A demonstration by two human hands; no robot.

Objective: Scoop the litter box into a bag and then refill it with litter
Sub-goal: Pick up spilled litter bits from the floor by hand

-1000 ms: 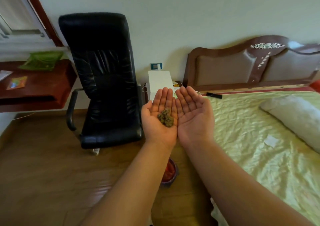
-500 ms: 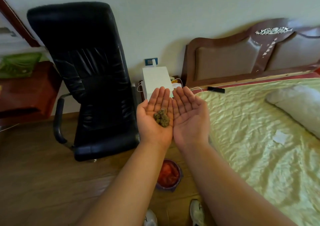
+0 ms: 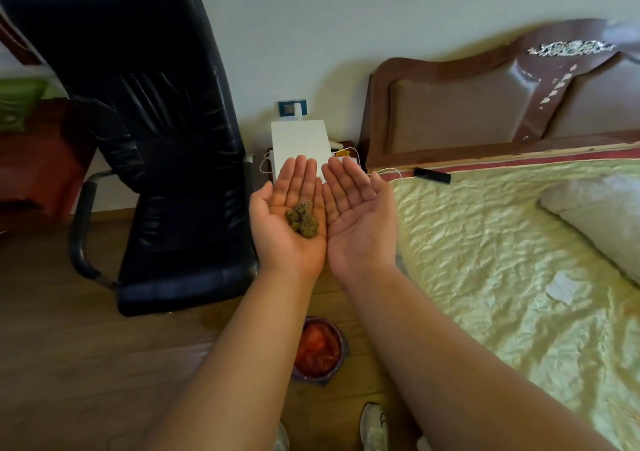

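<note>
Left hand [image 3: 289, 222]: flat, palm up, fingers straight; a small heap of brownish clumps [image 3: 302, 223] rests on the palm, not gripped.
Right hand [image 3: 360, 218]: flat, palm up, bare, its edge touching the left hand.
Bin [image 3: 318, 348]: on the floor [image 3: 69, 346] below the forearms, lined with a red bag, near the shoes [image 3: 374, 423].
Litter box: not in view.
Spill risk: nothing pins the clumps, so a tilt of the left palm could roll them off onto the floor or the bed [image 3: 502, 260] just beside.
Miss risk: the bin sits well below and nearer the body than the hands; tipping from here likely scatters clumps around it.
Chair [image 3: 156, 139]: close on the left, could catch strays.
</note>
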